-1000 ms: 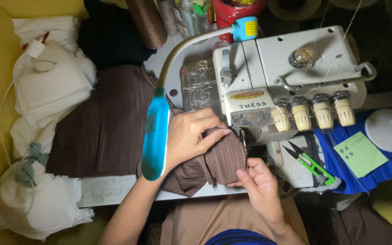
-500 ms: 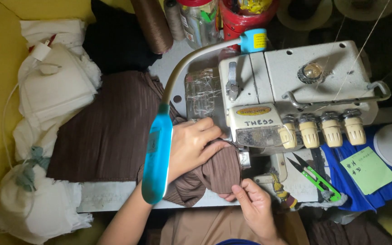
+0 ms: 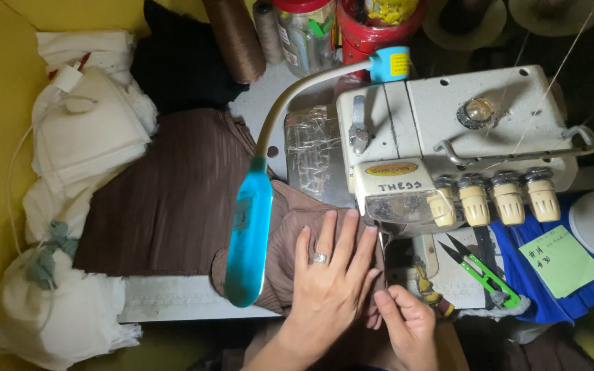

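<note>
While left hand (image 3: 328,285) presses brown fabric (image 3: 173,206) flat, right fingers (image 3: 390,302) pinch it; green note (image 3: 562,261) right.

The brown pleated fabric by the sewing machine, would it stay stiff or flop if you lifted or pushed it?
The brown pleated fabric would probably flop: it drapes over the table edge. Pushed, it likely bunches, as it already gathers in folds under the left hand. It seems light, since flat fingers alone press it down.

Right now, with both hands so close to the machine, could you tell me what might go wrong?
1. The left hand lies flat on the brown fabric, fingertips almost at the presser foot; they could get caught.
2. The right hand pinches the fabric edge just below that spot, so it may feed crooked.
3. The blue lamp hides part of the fabric.
</note>
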